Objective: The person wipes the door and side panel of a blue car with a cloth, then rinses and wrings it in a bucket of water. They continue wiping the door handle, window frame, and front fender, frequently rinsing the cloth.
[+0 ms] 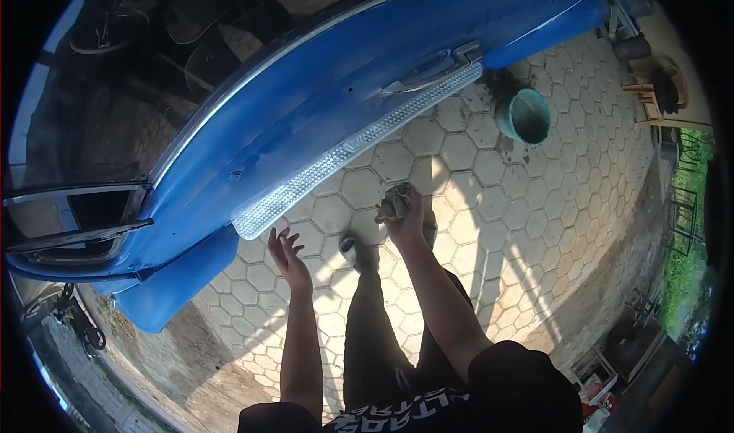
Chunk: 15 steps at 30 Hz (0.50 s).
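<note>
My right hand (407, 215) is closed around a crumpled greyish cloth (396, 201), held out in front of me above the paving. To its left, my left hand (287, 255) hangs in the air with its fingers apart and nothing in them. That hand is nearest to the front end of the silver textured running board (306, 188), which runs along the bottom of a blue car (306, 104). The two do not appear to touch. A teal bucket (527, 117) stands on the ground to the upper right, with what looks like dark water inside.
Hexagonal paving stones (428, 133) cover the ground, with a dark wet patch beside the bucket. A wooden chair (650, 100) stands at the far right. The car's side mirror (84, 238) juts out at the left. Assorted items lie at the lower right.
</note>
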Available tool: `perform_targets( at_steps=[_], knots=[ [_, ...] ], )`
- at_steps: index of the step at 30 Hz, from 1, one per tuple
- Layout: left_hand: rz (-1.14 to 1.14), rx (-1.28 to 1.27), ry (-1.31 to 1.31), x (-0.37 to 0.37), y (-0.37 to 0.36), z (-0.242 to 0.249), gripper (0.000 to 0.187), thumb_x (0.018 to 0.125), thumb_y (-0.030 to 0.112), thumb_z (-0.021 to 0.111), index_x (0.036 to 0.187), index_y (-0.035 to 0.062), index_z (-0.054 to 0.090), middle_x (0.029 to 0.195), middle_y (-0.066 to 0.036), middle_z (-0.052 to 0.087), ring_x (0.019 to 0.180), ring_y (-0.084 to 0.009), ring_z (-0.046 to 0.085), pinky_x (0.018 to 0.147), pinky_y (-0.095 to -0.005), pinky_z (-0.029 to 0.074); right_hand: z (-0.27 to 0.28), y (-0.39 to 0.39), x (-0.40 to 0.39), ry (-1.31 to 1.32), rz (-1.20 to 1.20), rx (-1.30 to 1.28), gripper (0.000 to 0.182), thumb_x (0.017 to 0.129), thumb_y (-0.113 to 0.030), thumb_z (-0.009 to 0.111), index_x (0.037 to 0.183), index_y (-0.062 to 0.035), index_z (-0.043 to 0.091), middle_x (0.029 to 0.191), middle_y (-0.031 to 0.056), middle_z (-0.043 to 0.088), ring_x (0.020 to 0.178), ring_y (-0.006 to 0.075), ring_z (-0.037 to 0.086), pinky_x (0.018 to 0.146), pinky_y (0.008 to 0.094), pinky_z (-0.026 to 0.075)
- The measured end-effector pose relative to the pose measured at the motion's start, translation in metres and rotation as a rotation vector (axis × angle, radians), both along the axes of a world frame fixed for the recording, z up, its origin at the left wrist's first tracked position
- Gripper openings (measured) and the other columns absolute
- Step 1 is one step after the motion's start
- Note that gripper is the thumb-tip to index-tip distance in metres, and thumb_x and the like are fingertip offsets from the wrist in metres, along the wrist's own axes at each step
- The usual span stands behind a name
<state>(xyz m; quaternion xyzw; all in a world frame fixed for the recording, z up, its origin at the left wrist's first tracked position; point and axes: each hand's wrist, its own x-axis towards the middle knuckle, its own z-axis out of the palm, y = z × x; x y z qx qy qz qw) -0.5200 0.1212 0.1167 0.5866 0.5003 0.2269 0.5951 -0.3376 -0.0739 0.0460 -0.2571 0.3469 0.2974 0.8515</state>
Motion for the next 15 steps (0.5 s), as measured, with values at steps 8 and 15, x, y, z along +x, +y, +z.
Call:
perform_targets(
  at_steps=[8, 15],
  knots=[
    [-0.017, 0.564, 0.233, -0.039, 0.036, -0.03, 0.059, 0.109, 0.036, 0.049, 0.155, 0.0057, 0.03, 0.15, -0.016, 0.045, 0.125, -0.0291, 0.054, 0.098, -0.0439, 0.045, -0.129, 0.034, -0.069, 0.012, 0.067, -0.175, 0.039, 0.1, -0.045, 0.056, 0.127, -0.0165, 0.054, 0.111, 0.0016, 0.06, 0.095, 0.0168, 0.062, 0.076, 0.0339, 0.053],
    [0.205, 1.459, 0.255, -0.054, 0.147, -0.096, 0.073, 0.108, 0.038, 0.047, 0.157, 0.0012, 0.008, 0.164, -0.025, 0.004, 0.15, -0.0388, 0.018, 0.114, -0.0543, 0.031, -0.21, 0.146, -0.067, -0.069, 0.01, -0.21, 0.043, 0.1, -0.035, 0.058, 0.135, -0.0131, 0.045, 0.115, 0.0057, 0.058, 0.097, 0.0175, 0.062, 0.078, 0.0331, 0.055]
  ],
)
